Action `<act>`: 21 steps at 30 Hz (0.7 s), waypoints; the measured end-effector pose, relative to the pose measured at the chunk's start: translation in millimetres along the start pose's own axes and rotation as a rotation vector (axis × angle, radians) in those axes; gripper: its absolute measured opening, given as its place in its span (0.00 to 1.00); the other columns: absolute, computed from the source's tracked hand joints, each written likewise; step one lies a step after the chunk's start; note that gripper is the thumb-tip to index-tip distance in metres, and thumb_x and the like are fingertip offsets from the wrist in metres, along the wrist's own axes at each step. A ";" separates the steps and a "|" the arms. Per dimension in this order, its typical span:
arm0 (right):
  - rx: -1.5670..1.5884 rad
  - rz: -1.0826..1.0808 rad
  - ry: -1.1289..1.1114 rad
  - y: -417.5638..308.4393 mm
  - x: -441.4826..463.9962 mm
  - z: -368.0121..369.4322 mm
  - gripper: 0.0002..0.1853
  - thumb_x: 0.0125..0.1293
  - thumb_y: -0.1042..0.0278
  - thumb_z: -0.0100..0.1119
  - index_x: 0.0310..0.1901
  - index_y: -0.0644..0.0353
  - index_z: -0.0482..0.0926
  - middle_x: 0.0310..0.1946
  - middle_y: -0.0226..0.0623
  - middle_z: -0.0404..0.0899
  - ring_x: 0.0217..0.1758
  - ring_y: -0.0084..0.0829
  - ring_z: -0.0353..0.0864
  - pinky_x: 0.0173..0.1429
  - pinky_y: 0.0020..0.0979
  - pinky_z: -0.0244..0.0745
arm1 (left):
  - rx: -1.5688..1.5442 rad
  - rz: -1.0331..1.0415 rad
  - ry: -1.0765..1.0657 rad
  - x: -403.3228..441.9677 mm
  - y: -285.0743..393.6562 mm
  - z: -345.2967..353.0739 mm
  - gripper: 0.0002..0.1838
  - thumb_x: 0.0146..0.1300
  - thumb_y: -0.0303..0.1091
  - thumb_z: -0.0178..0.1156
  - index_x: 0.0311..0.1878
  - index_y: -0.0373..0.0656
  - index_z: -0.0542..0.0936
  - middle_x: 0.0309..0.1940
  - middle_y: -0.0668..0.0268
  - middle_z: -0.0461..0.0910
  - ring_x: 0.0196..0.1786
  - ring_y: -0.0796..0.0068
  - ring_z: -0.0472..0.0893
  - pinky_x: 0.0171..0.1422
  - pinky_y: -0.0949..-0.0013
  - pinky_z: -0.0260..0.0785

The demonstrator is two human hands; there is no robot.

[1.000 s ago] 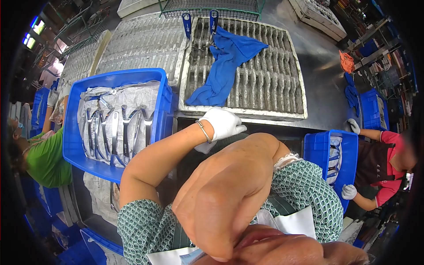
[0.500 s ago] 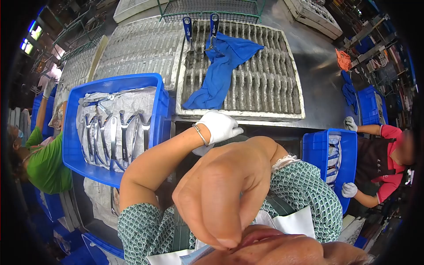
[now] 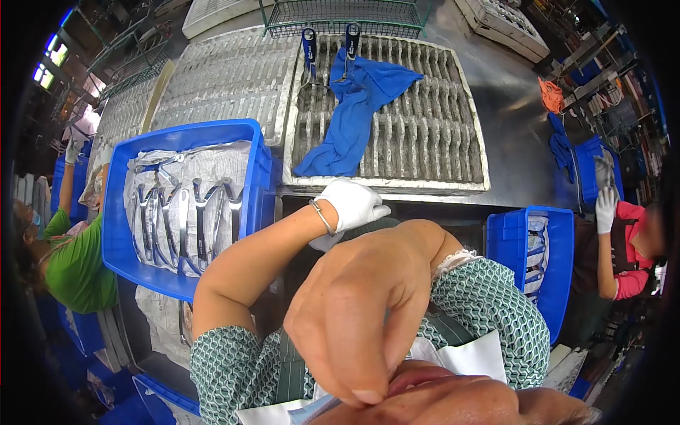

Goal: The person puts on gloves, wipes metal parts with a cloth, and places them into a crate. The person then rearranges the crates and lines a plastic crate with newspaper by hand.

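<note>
My left hand (image 3: 348,205), in a white glove with a metal bangle at the wrist, is closed in front of the slotted tray's near edge. A patch of white cloth shows below that wrist; what the fingers hold, if anything, is hidden. Bare and close to the camera, my right hand (image 3: 354,312) is bent up to the mouth, thumb and fingers pressed together at the lips. Anything pinched there cannot be made out. Beyond the gloved hand, a blue cloth (image 3: 350,120) lies across the slotted tray (image 3: 476,134). Two blue-handled wrenches (image 3: 309,44) stand upright in its far left part.
Left of my gloved hand, a blue crate (image 3: 180,131) holds several shiny metal wrenches (image 3: 202,216) on white sheeting. Another blue crate (image 3: 506,241) stands at right. A green wire basket (image 3: 340,18) sits behind the tray. Co-workers are at left (image 3: 78,262) and right (image 3: 630,241).
The co-worker at right has let go of the near blue crate and raised a gloved hand to a greyish thing by the farther crate. My hands stay nearly still.
</note>
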State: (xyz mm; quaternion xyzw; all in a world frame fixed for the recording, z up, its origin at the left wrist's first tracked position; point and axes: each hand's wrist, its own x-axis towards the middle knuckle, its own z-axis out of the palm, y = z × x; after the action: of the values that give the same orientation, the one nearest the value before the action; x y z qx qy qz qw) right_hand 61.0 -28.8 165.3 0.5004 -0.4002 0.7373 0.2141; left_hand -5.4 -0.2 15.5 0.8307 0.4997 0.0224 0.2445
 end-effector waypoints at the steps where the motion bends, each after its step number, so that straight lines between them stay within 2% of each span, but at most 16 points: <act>1: -0.015 0.007 -0.009 -1.8 1.4 -0.2 0.19 0.59 0.79 0.64 0.49 0.67 0.68 0.41 0.41 0.78 0.36 0.31 0.83 0.37 0.28 0.80 | 0.005 -0.004 -0.005 0.1 0.5 -0.7 0.23 0.65 0.56 0.50 0.32 0.48 0.85 0.31 0.59 0.84 0.38 0.55 0.82 0.45 0.56 0.73; 11: 0.109 0.062 -0.031 7.7 6.5 -0.2 0.21 0.57 0.77 0.67 0.48 0.66 0.67 0.42 0.43 0.79 0.38 0.33 0.84 0.39 0.30 0.80 | 0.016 -0.014 -0.042 1.3 0.7 -1.8 0.24 0.65 0.57 0.49 0.33 0.49 0.85 0.32 0.59 0.84 0.38 0.57 0.82 0.45 0.56 0.73; 14: 0.130 0.156 -0.013 12.4 4.9 1.4 0.21 0.57 0.77 0.67 0.48 0.66 0.67 0.42 0.42 0.78 0.38 0.33 0.84 0.39 0.30 0.80 | 0.006 0.001 -0.019 1.7 -1.1 0.4 0.24 0.65 0.57 0.49 0.34 0.49 0.85 0.32 0.59 0.84 0.38 0.57 0.82 0.45 0.56 0.73; 21: 0.069 0.129 -0.050 10.4 8.2 -1.3 0.20 0.58 0.75 0.67 0.48 0.67 0.68 0.41 0.42 0.79 0.38 0.33 0.84 0.40 0.31 0.80 | 0.021 0.001 -0.038 0.7 1.6 -5.7 0.23 0.65 0.56 0.49 0.34 0.49 0.85 0.33 0.59 0.84 0.38 0.57 0.82 0.46 0.56 0.73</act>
State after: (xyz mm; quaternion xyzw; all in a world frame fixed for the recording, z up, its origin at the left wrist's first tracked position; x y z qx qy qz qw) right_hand 49.5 -34.6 168.6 0.4992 -0.4110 0.7501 0.1387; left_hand -5.3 1.9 21.0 0.8339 0.4946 0.0016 0.2450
